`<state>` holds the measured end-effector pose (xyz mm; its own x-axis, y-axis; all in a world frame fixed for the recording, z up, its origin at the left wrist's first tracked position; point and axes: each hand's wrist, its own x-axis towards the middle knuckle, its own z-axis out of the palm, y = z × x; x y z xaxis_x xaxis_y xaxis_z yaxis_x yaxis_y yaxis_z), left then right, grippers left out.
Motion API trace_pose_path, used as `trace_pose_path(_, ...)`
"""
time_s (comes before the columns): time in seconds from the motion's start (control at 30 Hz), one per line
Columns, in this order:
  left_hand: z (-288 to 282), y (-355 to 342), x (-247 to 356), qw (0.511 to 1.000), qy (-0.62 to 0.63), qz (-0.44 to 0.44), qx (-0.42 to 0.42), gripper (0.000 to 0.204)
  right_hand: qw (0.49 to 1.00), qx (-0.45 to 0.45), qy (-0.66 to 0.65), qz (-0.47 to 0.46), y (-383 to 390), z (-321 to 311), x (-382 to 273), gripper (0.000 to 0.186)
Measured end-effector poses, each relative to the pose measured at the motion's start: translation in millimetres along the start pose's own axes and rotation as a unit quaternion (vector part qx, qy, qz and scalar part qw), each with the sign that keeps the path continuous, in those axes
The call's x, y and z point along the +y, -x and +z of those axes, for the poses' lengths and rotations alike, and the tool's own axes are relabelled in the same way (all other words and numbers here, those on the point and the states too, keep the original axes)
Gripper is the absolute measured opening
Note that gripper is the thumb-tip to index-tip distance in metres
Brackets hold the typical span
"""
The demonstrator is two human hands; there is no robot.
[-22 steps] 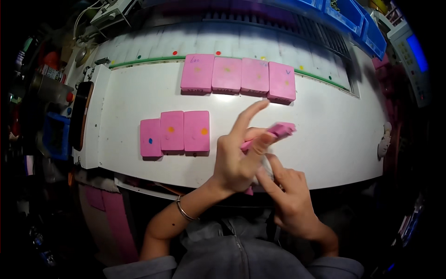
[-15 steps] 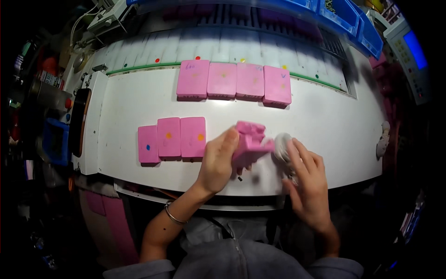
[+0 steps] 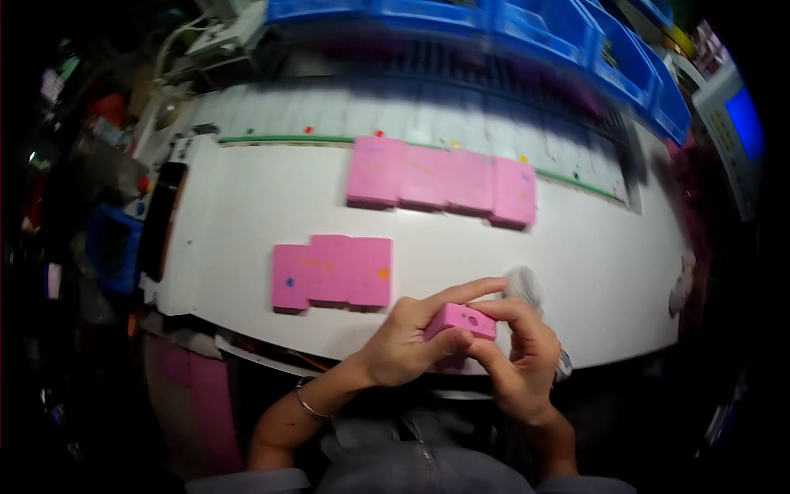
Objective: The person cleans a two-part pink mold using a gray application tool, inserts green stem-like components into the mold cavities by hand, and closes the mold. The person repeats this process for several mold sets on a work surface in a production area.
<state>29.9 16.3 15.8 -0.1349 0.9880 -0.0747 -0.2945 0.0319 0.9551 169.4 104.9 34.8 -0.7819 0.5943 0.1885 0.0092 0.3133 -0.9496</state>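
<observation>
Close to the table's front edge, a pink rubber mold (image 3: pixel 471 320) is held between my hands, its narrow end with a small round hole turned up. My left hand (image 3: pixel 405 337) grips it from the left, thumb in front and index finger stretched out behind. On the other side, my right hand (image 3: pixel 524 354) pinches it with thumb and fingertips. A whitish cloth bundle (image 3: pixel 524 284) lies just beyond my right hand and is partly hidden by it. Three more pink molds (image 3: pixel 329 270), with blue and orange marks, lie side by side to the left.
Several pink molds (image 3: pixel 424 174) form a row farther back on the white table (image 3: pixel 247 193). Behind them run a green strip and a slotted rack. Blue bins (image 3: pixel 543 29) hang over the back. A device with a blue screen (image 3: pixel 743 121) stands at right, a dark phone-like slab (image 3: pixel 163 210) at left.
My right hand has left the cloth bundle and joined the left on the mold. The mold's parts, spread before, now form one block. The whole view has shifted.
</observation>
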Motion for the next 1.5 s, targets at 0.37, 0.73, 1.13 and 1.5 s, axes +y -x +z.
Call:
trace_pose_path(0.37, -207.8, -37.9, 75.9, 0.917, -0.082, 0.056, 0.385, 0.037, 0.980, -0.073, 0.170, -0.075, -45.3, 58.3, 35.6, 0.082)
trace_pose_path(0.73, -342.9, -70.6, 100.6, 0.622, -0.576, -0.030, 0.529, 0.033, 0.964, -0.129, 0.206, -0.108, -45.9, 68.3, 44.5, 0.082)
trace_pose_path(1.13, -42.5, -2.5, 53.0, 0.916, -0.375, -0.140, 0.013, 0.072, 0.969, 0.005, 0.215, -0.120, -36.2, 48.7, 7.8, 0.088)
trace_pose_path(1.5, 18.8, 5.1, 7.6, 0.957, 0.161, -0.124, 0.205, 0.060, 0.887, 0.163, 0.349, -0.253, 12.0, 33.1, 0.2, 0.067)
